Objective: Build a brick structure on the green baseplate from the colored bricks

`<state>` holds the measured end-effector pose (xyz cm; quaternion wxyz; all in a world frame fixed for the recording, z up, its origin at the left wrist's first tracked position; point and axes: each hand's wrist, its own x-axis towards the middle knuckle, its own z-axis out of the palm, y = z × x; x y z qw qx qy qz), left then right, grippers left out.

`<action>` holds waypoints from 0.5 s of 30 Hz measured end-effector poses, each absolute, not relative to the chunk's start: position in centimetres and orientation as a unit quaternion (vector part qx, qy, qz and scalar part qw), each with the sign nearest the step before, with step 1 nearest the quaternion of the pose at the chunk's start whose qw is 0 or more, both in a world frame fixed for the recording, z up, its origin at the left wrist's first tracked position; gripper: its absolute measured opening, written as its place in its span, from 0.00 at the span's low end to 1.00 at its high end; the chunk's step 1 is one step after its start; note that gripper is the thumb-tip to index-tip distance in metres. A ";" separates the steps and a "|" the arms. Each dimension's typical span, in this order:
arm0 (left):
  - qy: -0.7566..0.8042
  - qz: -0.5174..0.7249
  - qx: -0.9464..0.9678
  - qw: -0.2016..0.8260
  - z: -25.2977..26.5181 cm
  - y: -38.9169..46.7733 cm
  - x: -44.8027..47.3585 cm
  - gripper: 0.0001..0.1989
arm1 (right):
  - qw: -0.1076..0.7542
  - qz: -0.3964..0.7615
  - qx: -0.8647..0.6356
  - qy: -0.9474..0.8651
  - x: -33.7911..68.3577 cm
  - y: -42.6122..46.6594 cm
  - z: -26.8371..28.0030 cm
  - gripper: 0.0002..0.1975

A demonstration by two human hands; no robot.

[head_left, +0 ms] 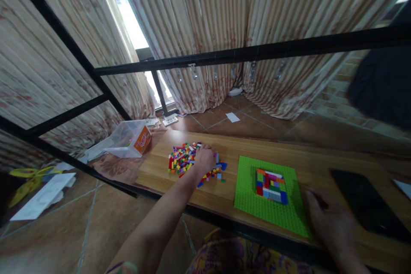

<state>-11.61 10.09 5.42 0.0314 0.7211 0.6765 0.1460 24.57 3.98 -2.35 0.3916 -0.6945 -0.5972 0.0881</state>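
Note:
My left hand [204,159] reaches into a pile of small colourful building bricks [182,159] on the wooden table. Its fingertips are hidden among the bricks, so I cannot see whether they hold one. A green studded baseplate [247,188] lies to the right of the pile. On it sits a roughly square build of multicoloured bricks [271,186], with red, white, blue, orange and green pieces. Beside the plate's right edge is my right hand [330,220], slightly blurred, its fingers curled in. Whether anything is inside them is hidden.
A dark flat tablet-like object [369,205] lies right of my right hand on the wooden table [221,201]. A clear plastic bin [126,139] with an orange label stands beyond the left end. Black metal bars [224,56] cross behind, before curtains. Papers [41,197] lie on the floor.

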 end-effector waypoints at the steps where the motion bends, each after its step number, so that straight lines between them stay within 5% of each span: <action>1: 0.676 0.143 0.722 0.031 5.3 10.3 -11.4 0.08 | 0.390 0.090 -0.694 -0.598 24.6 4.0 -2.3 0.22; 11: 0.664 0.143 0.734 0.011 6.0 10.1 -11.6 0.08 | 0.412 0.091 -0.679 -0.601 24.2 4.0 -2.2 0.22; 15: 0.619 0.233 0.744 0.094 6.9 8.8 -9.5 0.10 | 0.422 0.081 -0.667 -0.609 23.9 4.1 -1.9 0.23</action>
